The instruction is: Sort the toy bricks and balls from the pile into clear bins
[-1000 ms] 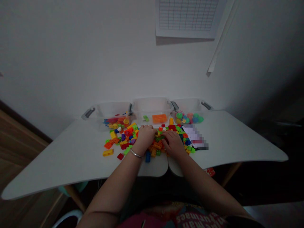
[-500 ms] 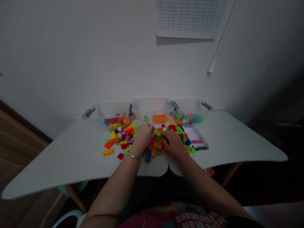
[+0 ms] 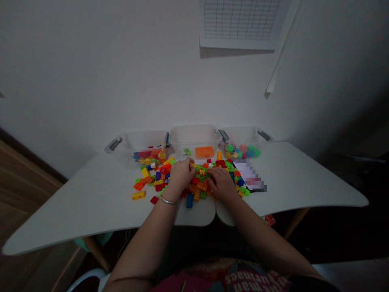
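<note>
A loose pile of colourful toy building bricks (image 3: 200,186) is spread over the middle of the table. At the left part of the pile, my left hand (image 3: 182,173), with a silver bangle on its wrist, has its fingers curled inward. Whatever they hold, if anything, is hidden behind the hand. My right hand (image 3: 222,181) rests on the right part of the pile, its fingers stretched forward and its thumb apart from them. Between the hands lie orange, red, yellow and green bricks. A blue brick (image 3: 189,200) lies at the near edge, and a yellow brick (image 3: 138,195) sits apart at the left.
Along the wall stand three clear bins: the left bin (image 3: 146,140) with mixed pieces, the middle bin (image 3: 194,133) with an orange block (image 3: 204,152) and a green piece, the right bin (image 3: 243,136) with coloured round pieces. A blurred-out flat object (image 3: 251,176) lies right of the pile.
My left hand has shifted slightly to the left, its fingers curled in more, uncovering some bricks between the hands. My right hand has stayed about where it was.
</note>
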`<state>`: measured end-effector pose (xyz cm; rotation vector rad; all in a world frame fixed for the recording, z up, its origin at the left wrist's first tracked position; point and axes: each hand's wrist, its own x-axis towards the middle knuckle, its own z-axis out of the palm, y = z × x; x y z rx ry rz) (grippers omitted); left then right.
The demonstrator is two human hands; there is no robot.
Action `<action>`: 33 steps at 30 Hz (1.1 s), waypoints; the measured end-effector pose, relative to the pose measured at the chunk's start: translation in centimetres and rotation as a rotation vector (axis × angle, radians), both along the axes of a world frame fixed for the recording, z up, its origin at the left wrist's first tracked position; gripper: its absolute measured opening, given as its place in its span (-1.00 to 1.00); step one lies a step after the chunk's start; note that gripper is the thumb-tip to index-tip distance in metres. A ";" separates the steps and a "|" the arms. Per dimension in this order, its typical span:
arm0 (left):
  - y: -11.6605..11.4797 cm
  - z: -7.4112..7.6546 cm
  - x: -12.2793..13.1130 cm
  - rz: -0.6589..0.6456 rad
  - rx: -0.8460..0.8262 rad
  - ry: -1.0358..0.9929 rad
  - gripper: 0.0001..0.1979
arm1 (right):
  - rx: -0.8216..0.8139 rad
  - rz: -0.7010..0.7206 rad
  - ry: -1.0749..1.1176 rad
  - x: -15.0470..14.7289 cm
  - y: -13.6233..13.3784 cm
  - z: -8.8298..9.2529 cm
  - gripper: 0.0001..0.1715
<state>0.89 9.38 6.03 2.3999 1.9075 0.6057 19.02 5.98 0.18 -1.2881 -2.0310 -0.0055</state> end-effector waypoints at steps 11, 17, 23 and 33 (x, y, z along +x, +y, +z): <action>0.1 -0.2 -1.5 -0.094 -0.017 -0.035 -0.73 | -0.001 -0.005 0.009 -0.1 -0.2 0.2 -0.71; 1.1 -0.3 -3.3 -0.128 0.052 -0.588 -0.66 | -0.010 -0.008 0.003 -0.1 -0.2 0.2 -0.70; 1.7 0.4 -5.4 0.080 0.369 -1.116 -0.65 | -0.002 -0.010 0.019 0.0 -0.1 0.0 -0.71; 4.3 1.8 -10.7 0.359 0.624 -0.925 -0.67 | 0.009 0.000 0.013 0.2 0.1 -0.2 -0.70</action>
